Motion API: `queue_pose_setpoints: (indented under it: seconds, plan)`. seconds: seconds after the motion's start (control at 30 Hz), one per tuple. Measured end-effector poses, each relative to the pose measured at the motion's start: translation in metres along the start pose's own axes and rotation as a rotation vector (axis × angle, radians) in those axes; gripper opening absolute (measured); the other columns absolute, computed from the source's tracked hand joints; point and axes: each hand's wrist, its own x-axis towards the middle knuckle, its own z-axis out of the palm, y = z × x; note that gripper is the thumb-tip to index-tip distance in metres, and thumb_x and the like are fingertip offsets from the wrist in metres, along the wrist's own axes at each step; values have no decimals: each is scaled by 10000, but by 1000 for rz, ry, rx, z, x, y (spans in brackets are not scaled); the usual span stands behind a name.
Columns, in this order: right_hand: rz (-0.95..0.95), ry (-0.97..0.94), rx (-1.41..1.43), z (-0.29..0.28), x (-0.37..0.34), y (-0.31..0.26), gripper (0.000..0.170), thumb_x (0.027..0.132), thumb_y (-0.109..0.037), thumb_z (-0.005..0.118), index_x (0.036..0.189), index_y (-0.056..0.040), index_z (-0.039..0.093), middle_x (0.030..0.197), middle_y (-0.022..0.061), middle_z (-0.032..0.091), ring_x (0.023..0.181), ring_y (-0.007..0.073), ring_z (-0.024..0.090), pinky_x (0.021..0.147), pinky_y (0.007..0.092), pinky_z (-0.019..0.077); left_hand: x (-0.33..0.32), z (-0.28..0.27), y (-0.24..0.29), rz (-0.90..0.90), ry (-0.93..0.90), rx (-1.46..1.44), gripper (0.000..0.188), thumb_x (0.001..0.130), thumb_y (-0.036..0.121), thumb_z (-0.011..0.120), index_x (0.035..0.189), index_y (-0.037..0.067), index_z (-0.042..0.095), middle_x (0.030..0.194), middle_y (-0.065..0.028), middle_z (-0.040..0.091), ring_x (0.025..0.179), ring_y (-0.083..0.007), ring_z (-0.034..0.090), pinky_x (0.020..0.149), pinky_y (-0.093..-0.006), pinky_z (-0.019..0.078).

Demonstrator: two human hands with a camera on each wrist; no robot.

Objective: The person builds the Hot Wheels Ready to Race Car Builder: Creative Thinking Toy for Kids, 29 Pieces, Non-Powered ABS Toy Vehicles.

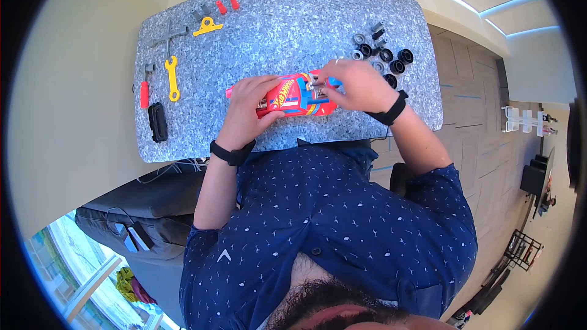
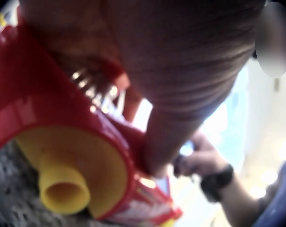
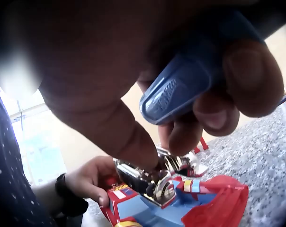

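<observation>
A red toy car [image 1: 287, 93] with "Hot Wheels" lettering lies on the speckled grey table [image 1: 275, 36], close to the person. My left hand [image 1: 247, 101] grips one end of its body, thumb on the near side. A yellow hub [image 2: 65, 189] shows inside a red wheel arch in the left wrist view. Over the car's other end is my right hand [image 1: 364, 85], its curled fingers holding a blue plastic piece [image 3: 176, 90] against the palm. Its thumb and forefinger tips are at a chrome engine part [image 3: 147, 182] on the blue section of the car.
Right of the car lie several black wheels [image 1: 405, 56] and grey rings [image 1: 359, 39]. Toward the left are a yellow wrench [image 1: 172, 79], a red-handled screwdriver [image 1: 144, 95], a black part [image 1: 158, 122], a grey cross-shaped tool [image 1: 169, 40] and a yellow piece [image 1: 207, 26]. Red pegs [image 1: 221, 7] lie farther back.
</observation>
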Motion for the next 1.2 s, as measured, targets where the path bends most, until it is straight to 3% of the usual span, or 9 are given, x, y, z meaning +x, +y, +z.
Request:
queue_pose_setpoints:
  seconds: [0.2, 0.4, 0.7, 0.8, 0.83, 0.97, 1.07, 1.2]
  plan:
    - [119, -123, -179, 25, 1, -9, 229, 976, -245, 786, 1145, -96, 739, 1041, 121, 775, 971, 375, 769, 821, 502, 608, -1, 0, 0, -3, 2, -5, 737, 831, 232, 961, 1505, 99, 696, 1520, -113, 700, 1411, -352, 621, 1247, -531, 416]
    - [59, 42, -80, 18, -8, -9, 214, 988, -224, 801, 1152, -95, 755, 1055, 128, 783, 975, 382, 763, 814, 506, 599, -2, 1, -1, -1, 2, 2, 740, 833, 244, 962, 1507, 99, 693, 1524, -115, 698, 1413, -357, 621, 1252, -534, 412]
    - [94, 26, -15, 36, -16, 3, 170, 996, -226, 797, 1109, -101, 814, 999, 160, 798, 969, 400, 765, 849, 519, 599, -2, 1, -1, -7, -8, 3, 748, 834, 238, 963, 1516, 105, 688, 1532, -109, 695, 1423, -353, 615, 1257, -538, 407]
    - [91, 217, 79, 17, -22, 5, 206, 993, -218, 805, 1143, -78, 816, 1053, 171, 814, 975, 413, 760, 867, 501, 601, -1, 1, -2, -6, -4, -3, 752, 829, 233, 967, 1516, 108, 689, 1531, -107, 696, 1424, -353, 613, 1258, -537, 405]
    - [182, 207, 144, 9, -26, 9, 253, 973, -205, 832, 1170, -48, 811, 1136, 188, 819, 986, 410, 763, 895, 489, 603, -1, 1, -2, -7, -4, -6, 753, 827, 232, 968, 1517, 110, 690, 1530, -106, 696, 1424, -353, 613, 1259, -536, 405]
    - [384, 411, -17, -1, -43, 40, 288, 932, -161, 874, 1184, -37, 807, 1104, 179, 799, 1043, 392, 760, 926, 486, 597, -1, 2, -2, -12, -3, 0, 745, 832, 227, 963, 1516, 111, 691, 1524, -109, 698, 1424, -355, 612, 1254, -535, 408]
    - [453, 468, -113, 0, -49, 54, 301, 933, -158, 873, 1202, -39, 806, 1093, 169, 789, 1056, 398, 754, 933, 481, 592, 0, 1, -2, -9, -8, -4, 737, 836, 224, 958, 1514, 110, 691, 1522, -113, 698, 1423, -358, 612, 1250, -535, 412]
    - [526, 482, -25, -8, -57, 61, 308, 930, -150, 870, 1207, -36, 798, 1106, 171, 793, 1059, 402, 759, 933, 477, 593, 0, 2, -2, -9, -11, 1, 732, 838, 223, 955, 1511, 107, 691, 1525, -115, 697, 1422, -361, 612, 1247, -533, 416]
